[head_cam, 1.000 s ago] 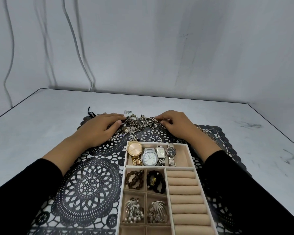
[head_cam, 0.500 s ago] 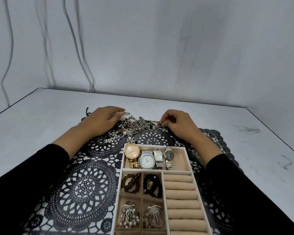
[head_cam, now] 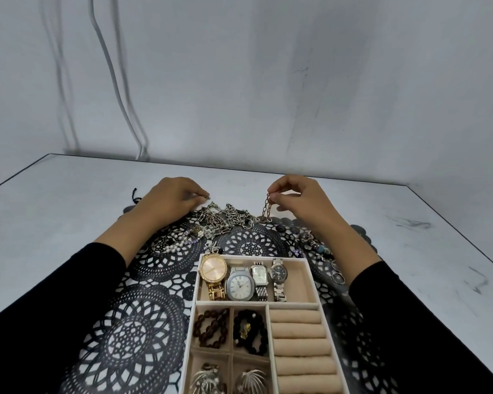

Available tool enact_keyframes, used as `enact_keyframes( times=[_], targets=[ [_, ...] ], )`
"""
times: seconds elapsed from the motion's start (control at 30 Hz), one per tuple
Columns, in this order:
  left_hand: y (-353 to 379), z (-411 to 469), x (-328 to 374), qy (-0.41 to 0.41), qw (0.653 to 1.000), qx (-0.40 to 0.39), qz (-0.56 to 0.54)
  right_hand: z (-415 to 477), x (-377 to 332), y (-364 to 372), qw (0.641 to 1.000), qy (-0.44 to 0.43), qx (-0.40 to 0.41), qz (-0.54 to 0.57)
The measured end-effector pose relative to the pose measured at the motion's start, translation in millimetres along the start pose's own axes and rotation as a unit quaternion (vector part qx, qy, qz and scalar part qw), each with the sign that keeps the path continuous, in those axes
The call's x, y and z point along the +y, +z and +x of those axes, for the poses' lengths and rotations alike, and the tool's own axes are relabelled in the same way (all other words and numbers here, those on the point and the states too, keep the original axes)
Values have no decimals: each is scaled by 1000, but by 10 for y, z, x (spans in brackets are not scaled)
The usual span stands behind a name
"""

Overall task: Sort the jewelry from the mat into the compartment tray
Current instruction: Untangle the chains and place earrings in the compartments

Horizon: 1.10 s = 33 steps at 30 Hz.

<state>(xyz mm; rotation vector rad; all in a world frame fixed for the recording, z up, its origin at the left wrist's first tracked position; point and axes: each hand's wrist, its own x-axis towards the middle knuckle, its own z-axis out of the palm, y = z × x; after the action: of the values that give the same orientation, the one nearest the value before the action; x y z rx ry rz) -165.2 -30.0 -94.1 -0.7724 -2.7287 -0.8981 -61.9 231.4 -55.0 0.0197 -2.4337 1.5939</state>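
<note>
A beige compartment tray (head_cam: 311, 280) lies on the black lace mat (head_cam: 131, 331). Its far compartment holds several watches (head_cam: 241, 281); smaller cells hold bead bracelets (head_cam: 211, 327) and brooches. A tangle of metal chains (head_cam: 225, 218) lies at the mat's far edge. My right hand (head_cam: 302, 200) pinches one end of a coppery chain (head_cam: 266, 207) and lifts it off the pile. My left hand (head_cam: 171, 200) rests at the pile's left end, fingertips pinched on a small dark piece; which piece it is I cannot tell.
A pearl strand (head_cam: 180, 243) lies on the mat left of the tray. Charms and rings (head_cam: 319, 248) sit on the mat to the tray's right. The tray's ring rolls (head_cam: 299, 345) hold nothing. A grey wall with cables stands behind the table.
My right hand has risen from the pile with a chain end pinched in its fingers. My left hand has slid to the pile's far left end.
</note>
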Motion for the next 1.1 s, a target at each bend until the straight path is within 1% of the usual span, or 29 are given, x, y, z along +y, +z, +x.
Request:
enact_keyframes(
  times=[0.2,0.47,0.63,0.97,1.1],
  targets=[
    [1,26,33,22,999,-3,40,23,-35,14,999,-21,1,30],
    [-26,51,30,21,998,-20,55,21,-117,-26,998,-37,2,55],
    [-19,51,47,35,997,-25,63,11,-161,-30,996,-52,6,69],
    [-141,12,-50,-19,1000,-14,4,11,-127,-31,997,-45,-2,59],
    [-149,18,-58,-16,1000,-27,5,14,-110,-30,997,-44,-3,57]
  ],
)
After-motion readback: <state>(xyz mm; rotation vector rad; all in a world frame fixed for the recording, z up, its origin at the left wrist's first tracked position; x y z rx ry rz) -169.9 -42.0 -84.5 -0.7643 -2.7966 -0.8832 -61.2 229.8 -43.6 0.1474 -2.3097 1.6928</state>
